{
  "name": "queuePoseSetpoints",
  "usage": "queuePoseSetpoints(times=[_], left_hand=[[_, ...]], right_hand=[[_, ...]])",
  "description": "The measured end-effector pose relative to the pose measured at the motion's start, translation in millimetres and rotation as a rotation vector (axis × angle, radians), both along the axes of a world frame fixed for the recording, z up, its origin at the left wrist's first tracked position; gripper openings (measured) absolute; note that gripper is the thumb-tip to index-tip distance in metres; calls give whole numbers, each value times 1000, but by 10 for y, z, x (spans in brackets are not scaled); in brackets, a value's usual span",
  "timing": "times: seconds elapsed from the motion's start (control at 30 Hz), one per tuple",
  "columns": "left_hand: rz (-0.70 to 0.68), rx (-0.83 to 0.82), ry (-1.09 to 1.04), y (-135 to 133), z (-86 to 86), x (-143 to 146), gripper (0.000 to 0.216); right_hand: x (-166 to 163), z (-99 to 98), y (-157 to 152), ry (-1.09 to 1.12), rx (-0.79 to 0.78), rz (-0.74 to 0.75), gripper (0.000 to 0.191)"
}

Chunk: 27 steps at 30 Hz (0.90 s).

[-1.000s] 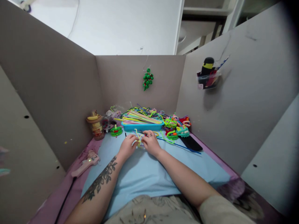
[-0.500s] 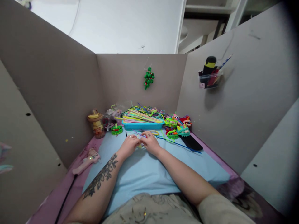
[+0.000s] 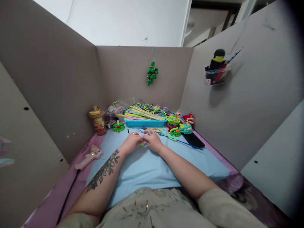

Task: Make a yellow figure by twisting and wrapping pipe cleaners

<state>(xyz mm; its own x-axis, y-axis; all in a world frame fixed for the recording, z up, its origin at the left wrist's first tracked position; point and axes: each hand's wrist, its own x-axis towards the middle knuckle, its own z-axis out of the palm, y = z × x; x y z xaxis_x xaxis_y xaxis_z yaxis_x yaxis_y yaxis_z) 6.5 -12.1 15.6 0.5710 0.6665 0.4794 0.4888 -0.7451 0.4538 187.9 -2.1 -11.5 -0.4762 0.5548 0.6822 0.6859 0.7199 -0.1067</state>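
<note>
My left hand (image 3: 132, 142) and my right hand (image 3: 153, 141) meet over the middle of the blue cloth (image 3: 152, 171), fingertips touching. Both are closed, with fingers pinched together. A bit of a pale yellow pipe cleaner (image 3: 142, 144) shows between and below the fingertips; most of it is hidden by them. Just beyond the hands lie a purple pipe cleaner (image 3: 139, 130), a yellow loop (image 3: 157, 130) and a long dark blue pipe cleaner (image 3: 185, 142) slanting to the right.
Behind stands a blue tray (image 3: 145, 124) heaped with pipe cleaners. Right of it, several pipe-cleaner figures (image 3: 185, 128) lie by a black strip (image 3: 193, 140). On the left are a green figure (image 3: 118, 126), a lidded cup (image 3: 98, 123) and a pink glue gun (image 3: 89, 159). Grey panels enclose three sides.
The camera view has tilted slightly downward, so the scene sits a little higher. My hands stay together over the cloth, with only slight finger movement.
</note>
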Motion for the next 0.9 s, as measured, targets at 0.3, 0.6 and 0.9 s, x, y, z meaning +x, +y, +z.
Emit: queuePoseSetpoints(times=[0.3,0.6,0.9], left_hand=[[33,65,91,-27,-32,12,18],[4,7,101,-31,-8,-8,8],[160,144,-70,-6,-33,-30,25]], right_hand=[[20,-11,42,93,-70,15,15],[-14,-16,0,13,-65,-16,12],[31,27,55,313,-81,-26,13]])
